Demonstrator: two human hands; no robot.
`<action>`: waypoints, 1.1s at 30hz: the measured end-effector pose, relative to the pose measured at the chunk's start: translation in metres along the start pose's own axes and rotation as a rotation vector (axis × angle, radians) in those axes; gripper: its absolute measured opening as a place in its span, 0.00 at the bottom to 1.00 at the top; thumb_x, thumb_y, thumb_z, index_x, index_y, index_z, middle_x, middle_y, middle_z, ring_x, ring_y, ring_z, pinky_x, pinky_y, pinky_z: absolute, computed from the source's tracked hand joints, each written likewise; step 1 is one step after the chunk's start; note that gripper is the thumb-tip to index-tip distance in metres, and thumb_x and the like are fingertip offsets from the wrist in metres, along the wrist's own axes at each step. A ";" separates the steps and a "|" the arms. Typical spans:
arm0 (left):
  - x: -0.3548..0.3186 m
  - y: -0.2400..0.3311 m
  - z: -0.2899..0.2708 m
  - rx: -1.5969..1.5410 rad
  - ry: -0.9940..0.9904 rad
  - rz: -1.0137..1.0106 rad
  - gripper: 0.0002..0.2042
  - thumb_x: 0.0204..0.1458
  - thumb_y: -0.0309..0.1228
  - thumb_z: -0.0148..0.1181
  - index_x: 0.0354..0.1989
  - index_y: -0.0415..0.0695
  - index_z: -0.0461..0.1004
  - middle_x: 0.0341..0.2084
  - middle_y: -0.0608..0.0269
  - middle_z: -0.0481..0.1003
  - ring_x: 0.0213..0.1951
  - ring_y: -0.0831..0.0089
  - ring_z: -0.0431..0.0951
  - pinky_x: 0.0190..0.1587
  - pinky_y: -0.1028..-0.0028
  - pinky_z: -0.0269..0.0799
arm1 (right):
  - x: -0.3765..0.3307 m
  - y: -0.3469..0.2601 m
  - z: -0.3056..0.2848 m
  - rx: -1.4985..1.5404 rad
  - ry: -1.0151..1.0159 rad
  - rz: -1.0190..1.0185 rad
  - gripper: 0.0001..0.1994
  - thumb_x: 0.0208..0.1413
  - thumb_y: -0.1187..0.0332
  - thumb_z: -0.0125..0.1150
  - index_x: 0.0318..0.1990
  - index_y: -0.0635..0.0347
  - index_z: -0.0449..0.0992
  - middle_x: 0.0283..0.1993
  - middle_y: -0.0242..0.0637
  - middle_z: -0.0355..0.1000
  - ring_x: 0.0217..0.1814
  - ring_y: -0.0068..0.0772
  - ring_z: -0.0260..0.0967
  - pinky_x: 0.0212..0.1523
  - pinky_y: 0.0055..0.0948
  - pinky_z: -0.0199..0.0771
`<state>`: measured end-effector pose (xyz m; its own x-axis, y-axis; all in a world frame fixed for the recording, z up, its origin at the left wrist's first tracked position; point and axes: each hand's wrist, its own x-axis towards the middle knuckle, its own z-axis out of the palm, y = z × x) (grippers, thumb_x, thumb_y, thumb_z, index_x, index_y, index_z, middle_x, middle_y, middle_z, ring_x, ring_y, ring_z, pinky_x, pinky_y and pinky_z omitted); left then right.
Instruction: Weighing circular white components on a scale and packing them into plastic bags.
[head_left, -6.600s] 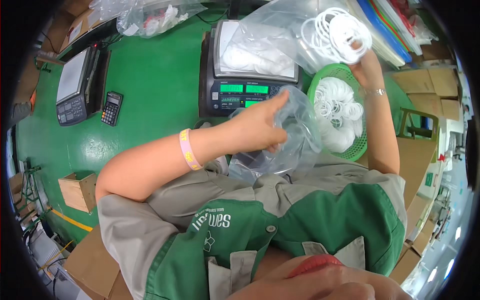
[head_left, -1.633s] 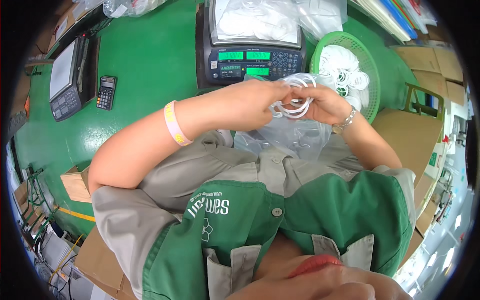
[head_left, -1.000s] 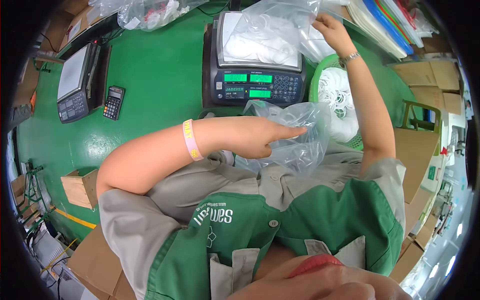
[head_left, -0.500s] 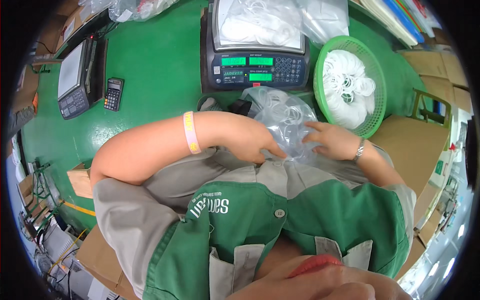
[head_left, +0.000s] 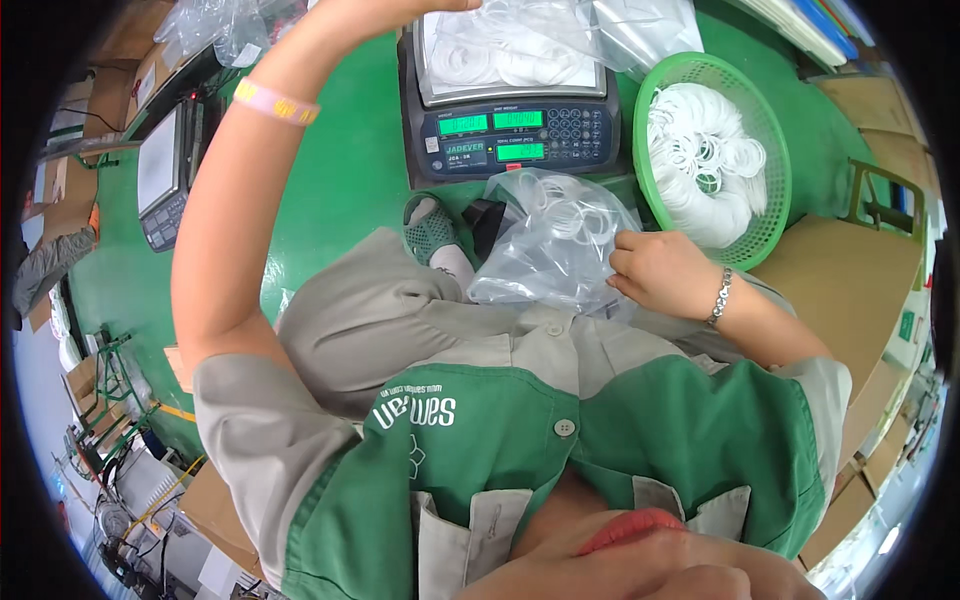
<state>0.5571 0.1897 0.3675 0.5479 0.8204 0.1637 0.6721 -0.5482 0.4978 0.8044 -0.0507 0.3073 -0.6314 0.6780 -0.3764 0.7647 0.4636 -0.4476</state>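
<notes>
White rings (head_left: 578, 222): some in clear bag (head_left: 525, 268) at lap | more on scale (head_left: 562, 138), plenty unbagged in green basket (head_left: 776, 180) | right hand (head_left: 670, 275) curled at bag, grip unclear | left hand (head_left: 420, 6) cropped, can't tell fingers

Crumpled clear bag (head_left: 530, 278) — white rings (head_left: 576, 218) inside

Bright, even light fills the view; a ceiling light (head_left: 889, 540) glows lower right. By the counting scale's (head_left: 575, 130) front edge, the transparent plastic bag (head_left: 530, 270) glints. Straight lines bow toward blackened corners.
</notes>
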 end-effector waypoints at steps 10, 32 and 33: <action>0.032 0.007 0.041 -0.012 0.207 0.196 0.44 0.33 0.29 0.66 0.59 0.29 0.48 0.51 0.35 0.62 0.55 0.50 0.63 0.56 0.69 0.58 | 0.002 0.003 -0.010 0.020 -0.028 0.049 0.11 0.49 0.62 0.54 0.24 0.60 0.71 0.27 0.38 0.67 0.29 0.42 0.68 0.29 0.38 0.68; 0.031 -0.243 -0.144 -0.263 0.484 -0.028 0.13 0.58 0.25 0.40 0.46 0.24 0.59 0.48 0.36 0.64 0.52 0.57 0.67 0.56 0.70 0.65 | -0.041 0.253 0.108 0.869 0.231 1.330 0.50 0.37 0.34 0.55 0.62 0.59 0.47 0.60 0.49 0.53 0.55 0.48 0.58 0.36 0.42 0.71; 0.027 -0.254 -0.138 -0.527 0.549 -0.130 0.12 0.58 0.25 0.42 0.44 0.26 0.61 0.47 0.38 0.65 0.51 0.58 0.68 0.55 0.70 0.66 | -0.036 0.251 0.118 0.859 0.284 1.350 0.52 0.35 0.34 0.55 0.64 0.59 0.45 0.62 0.50 0.51 0.58 0.51 0.56 0.36 0.42 0.71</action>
<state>0.3325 0.3730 0.3628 0.0630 0.9113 0.4069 0.3128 -0.4052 0.8591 1.0037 -0.0262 0.1134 0.5199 0.4285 -0.7390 0.3578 -0.8948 -0.2671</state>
